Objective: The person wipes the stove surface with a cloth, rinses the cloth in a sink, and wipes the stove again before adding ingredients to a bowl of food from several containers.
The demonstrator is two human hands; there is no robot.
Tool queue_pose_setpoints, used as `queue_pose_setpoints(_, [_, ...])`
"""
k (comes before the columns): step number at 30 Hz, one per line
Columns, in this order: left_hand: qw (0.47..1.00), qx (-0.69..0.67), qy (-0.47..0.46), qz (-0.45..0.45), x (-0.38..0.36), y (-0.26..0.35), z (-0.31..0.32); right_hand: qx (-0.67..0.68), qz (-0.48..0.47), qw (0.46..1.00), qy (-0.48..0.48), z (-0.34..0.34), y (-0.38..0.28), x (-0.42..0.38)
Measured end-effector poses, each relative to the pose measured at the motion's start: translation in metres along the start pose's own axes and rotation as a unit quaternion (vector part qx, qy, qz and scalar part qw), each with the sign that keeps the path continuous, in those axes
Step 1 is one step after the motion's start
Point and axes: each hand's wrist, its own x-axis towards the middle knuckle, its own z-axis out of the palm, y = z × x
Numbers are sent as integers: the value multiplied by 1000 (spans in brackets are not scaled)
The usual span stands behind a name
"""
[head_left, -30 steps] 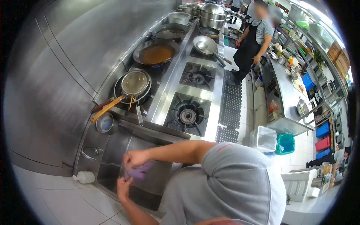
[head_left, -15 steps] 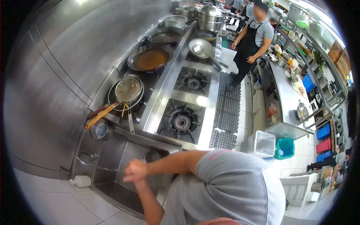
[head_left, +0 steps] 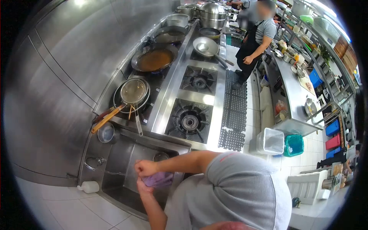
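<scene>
Over the sink (head_left: 115, 191), my two hands are close together, one above the other in view, with a bunched purple cloth (head_left: 159, 179) at them. My right hand (head_left: 146, 168) is closed at the cloth's upper edge, knuckles toward the left. Just below, my left hand (head_left: 144, 186) grips the cloth's lower side, its fingers partly hidden by the fabric. The cloth hangs off toward my body. A tap (head_left: 94, 163) with a long spout reaches from the sink's left rim toward my hands. A round dark item (head_left: 161, 156) lies in the sink's upper corner, partly behind my right forearm.
A metal pot (head_left: 106, 133) stands at the sink's corner, and a white bottle (head_left: 89, 187) near its rim. Strainers (head_left: 134, 91) rest over a pot; a wok (head_left: 155, 59) holds brown liquid. A burner (head_left: 189, 122) is nearby. A co-worker (head_left: 255, 46) stands on the mat.
The purple cloth has come into view at my hands, which were clenched together before. My hands sit slightly farther right. The co-worker's arm and stance have shifted.
</scene>
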Motion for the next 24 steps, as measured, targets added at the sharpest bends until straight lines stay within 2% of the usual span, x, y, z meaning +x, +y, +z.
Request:
queue_pose_setpoints(2, [997,-15,39,60,-10,9,9,149,-16,987,-65,2,-2,3])
queue_pose_setpoints(3, [998,-14,27,51,11,15,-46,52,-99,987,-113,10,16,8])
queue_pose_setpoints(4, [999,-10,19,44,1,21,-24,45,-95,989,-104,14,22,8])
queue_pose_setpoints(6, [976,186,-17,114,-32,34,12,-146,-72,982,-100,22,30,4])
queue_pose_setpoints(7, [963,228,28,142,-26,39,-4,-143,42,973,-178,12,15,2])
queue_pose_setpoints(8, [963,230,24,138,-20,48,-20,-145,46,973,-174,5,9,5])
queue_pose_setpoints(10, [888,433,0,153,-31,57,-24,-81,101,955,-266,2,5,10])
queue_pose_setpoints(11, [885,427,-6,188,-34,57,-25,-83,102,954,-270,-2,4,13])
queue_pose_setpoints(13, [876,448,7,178,-49,62,-30,-28,-80,955,-284,-22,-22,25])
queue_pose_setpoints(14, [864,476,16,165,-52,67,-33,-31,-82,953,-290,-30,-38,29])
queue_pose_setpoints(15, [862,463,3,207,-46,65,-56,-5,-108,962,-251,-38,-54,32])
queue_pose_setpoints(16, [862,459,5,213,-46,64,-76,22,-134,968,-211,-45,-64,37])
queue_pose_setpoints(18, [883,404,24,237,-45,61,-102,82,-114,977,-158,-61,-70,50])
queue_pose_setpoints(19, [884,401,28,240,-41,57,-109,162,-66,976,-130,-66,-71,52])
queue_pose_setpoints(21, [928,262,27,262,-37,50,-119,288,27,957,2,-58,-76,51])
queue_pose_setpoints(22, [928,258,29,268,-41,46,-104,366,62,926,68,-48,-75,51])
queue_pose_setpoints(24, [962,30,-111,246,-51,39,-20,395,94,911,76,-14,-59,49])
